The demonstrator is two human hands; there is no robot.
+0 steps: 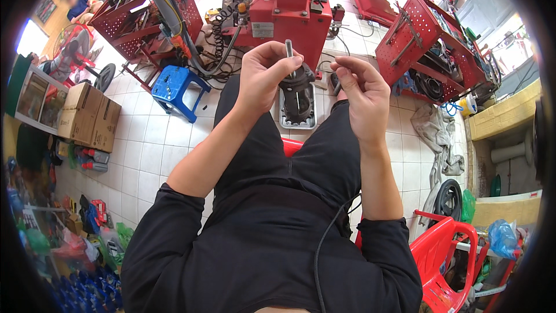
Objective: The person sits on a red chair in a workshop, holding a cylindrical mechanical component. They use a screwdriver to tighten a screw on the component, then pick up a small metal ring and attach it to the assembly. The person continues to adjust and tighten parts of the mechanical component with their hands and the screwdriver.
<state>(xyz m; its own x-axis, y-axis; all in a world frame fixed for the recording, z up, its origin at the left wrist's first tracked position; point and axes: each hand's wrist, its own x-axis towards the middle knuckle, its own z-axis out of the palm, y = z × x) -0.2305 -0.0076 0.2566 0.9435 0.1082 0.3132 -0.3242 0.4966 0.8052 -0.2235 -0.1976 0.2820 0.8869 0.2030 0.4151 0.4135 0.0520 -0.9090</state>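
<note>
My left hand (263, 72) is closed in a pinch round a thin metal shaft (289, 50), which stands up from a dark, round mechanical part (297, 76). This part hangs between my knees, above a grey metal tray (313, 120) with more dark metal in it. To the right, my right hand (364, 93) is raised apart from the part, its fingers curled and the thumb bent toward the index finger. A small dark piece shows at its fingertips, too small to name.
Ahead stands a red machine (284, 17) with hoses and cables around its base. A blue stool (179, 90) and cardboard boxes (87, 115) are on the left. Red tool carts (417, 40) flank the machine. A red chair (443, 261) sits at lower right; another person (78, 8) is far left.
</note>
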